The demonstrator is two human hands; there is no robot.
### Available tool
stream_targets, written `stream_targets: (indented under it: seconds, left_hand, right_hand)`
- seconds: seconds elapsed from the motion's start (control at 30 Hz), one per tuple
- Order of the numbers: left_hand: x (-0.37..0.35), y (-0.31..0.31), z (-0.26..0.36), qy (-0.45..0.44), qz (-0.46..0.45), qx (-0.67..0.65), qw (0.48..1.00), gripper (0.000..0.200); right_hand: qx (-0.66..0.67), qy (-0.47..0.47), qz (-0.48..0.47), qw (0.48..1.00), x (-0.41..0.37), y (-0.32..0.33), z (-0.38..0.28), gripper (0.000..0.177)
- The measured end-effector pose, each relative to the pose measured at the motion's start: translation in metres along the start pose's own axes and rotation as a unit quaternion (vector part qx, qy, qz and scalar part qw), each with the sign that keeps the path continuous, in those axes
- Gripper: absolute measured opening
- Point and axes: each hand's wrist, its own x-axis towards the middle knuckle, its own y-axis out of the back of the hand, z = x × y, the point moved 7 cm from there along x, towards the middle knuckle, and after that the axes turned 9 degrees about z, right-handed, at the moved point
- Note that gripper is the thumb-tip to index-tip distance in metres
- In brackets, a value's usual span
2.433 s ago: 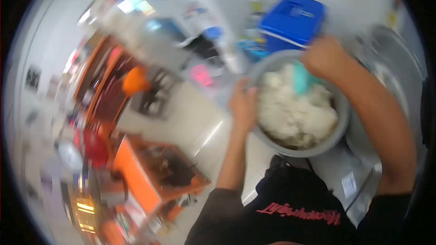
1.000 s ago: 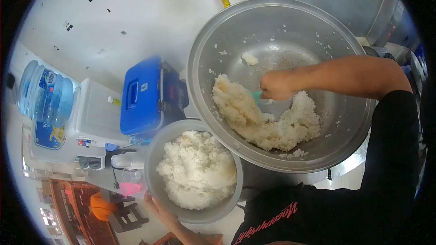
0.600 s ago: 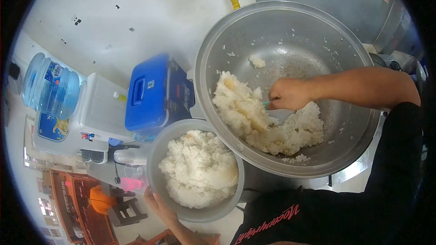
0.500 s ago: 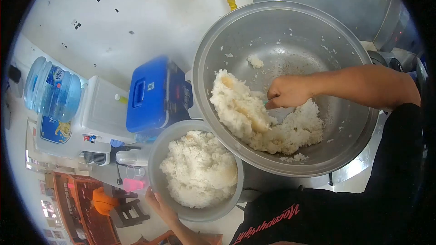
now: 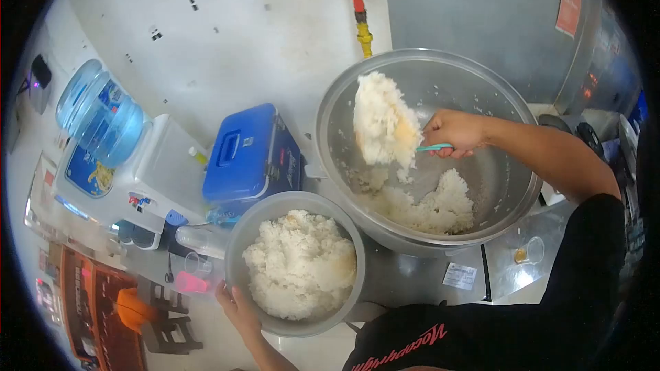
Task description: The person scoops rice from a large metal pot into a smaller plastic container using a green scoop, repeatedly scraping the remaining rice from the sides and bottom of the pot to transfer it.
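My right hand [image 5: 455,133] grips the teal handle of a rice paddle [image 5: 436,147]; its blade is hidden under a large clump of rice [image 5: 386,121]. The clump is lifted above the floor of the big metal pot [image 5: 505,189], on its left side. More cooked white rice [image 5: 440,206] lies in the bottom of the pot. Beside the pot, a grey basin [image 5: 268,213] holds a heaped mound of rice [image 5: 299,264]. My left hand [image 5: 240,312] has its fingers on the basin's lower left rim, holding it.
A blue cooler box [image 5: 240,154] and a water dispenser [image 5: 168,165] with a bottle [image 5: 103,120] stand to the left. Clear cups [image 5: 199,240] and a pink cup [image 5: 190,282] are near the basin. A paper slip [image 5: 459,276] lies on the metal counter [image 5: 405,275].
My right hand has raised the rice paddle, lifting a clump of rice off the pot's bottom. The view has shifted, so the pot appears lower. My left hand stays at the basin.
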Motion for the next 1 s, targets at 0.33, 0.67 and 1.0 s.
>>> stream_targets:
  seconds: [0.33,0.67,1.0]
  left_hand:
    - [0.002,0.01,-0.016,0.003,0.058,0.022,0.998,0.055]
    - [0.004,0.015,-0.007,-0.013,0.053,0.118,0.992,0.058]
    - [0.006,0.017,-0.014,0.0,0.057,0.126,0.99,0.056]
  right_hand:
    - [0.015,0.075,-0.007,0.997,-0.044,-0.041,-0.128,0.037]
    - [0.089,-0.023,-0.117,0.989,-0.072,-0.224,-0.123,0.03]
    - [0.107,-0.043,-0.058,0.992,-0.047,-0.284,-0.073,0.024]
